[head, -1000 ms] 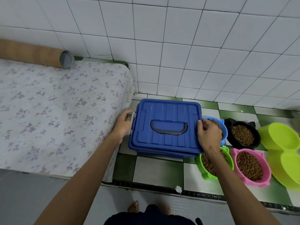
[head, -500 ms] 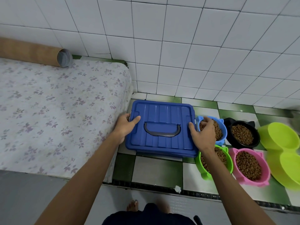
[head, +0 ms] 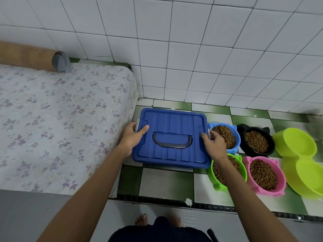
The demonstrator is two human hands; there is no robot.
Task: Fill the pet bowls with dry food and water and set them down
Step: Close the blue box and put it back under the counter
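2 hands bracket the blue food box; left hand and right hand fingers curl onto side latches; press both down evenly, keeping the right knuckles off the blue bowl just beside them.

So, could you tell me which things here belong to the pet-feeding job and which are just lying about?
Job:
blue storage box, gripped by left hand and right hand
blue bowl
black bowl
green bowl
pink bowl
lime double bowl, empty

Lying about:
cardboard tube
floral mattress

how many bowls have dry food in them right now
4, all right of the blue bin: blue bowl, black bowl, green bowl partly under the right forearm, pink bowl.
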